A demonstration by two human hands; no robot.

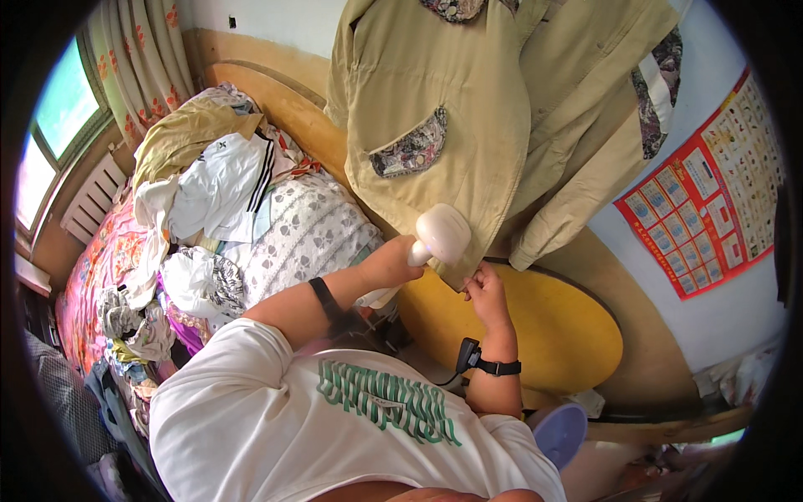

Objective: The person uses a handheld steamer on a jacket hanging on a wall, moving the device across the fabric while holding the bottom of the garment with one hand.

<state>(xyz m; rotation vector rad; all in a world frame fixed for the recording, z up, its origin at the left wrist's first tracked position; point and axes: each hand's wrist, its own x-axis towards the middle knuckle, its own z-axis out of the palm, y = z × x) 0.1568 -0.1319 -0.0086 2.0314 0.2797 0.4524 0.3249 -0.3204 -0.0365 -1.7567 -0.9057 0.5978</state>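
A khaki jacket (485, 109) hangs in front of me, with a dark patterned pocket flap (410, 146) on its front. My left hand (391, 263) is closed round the handle of a white handheld garment steamer (443, 233). The steamer's rounded head lies over the lower front of the jacket; whether it touches the cloth I cannot tell. Just to the right, my right hand (485, 293) pinches the jacket's bottom hem between thumb and fingers. Part of the steamer's handle is hidden in my left hand.
On the left, a bed (79, 276) is heaped with clothes, among them a white shirt (222, 188). A yellow oval board (535, 326) stands below the jacket. A red poster (703, 201) hangs on the right wall. Near my right elbow sits a purple round basin (560, 435).
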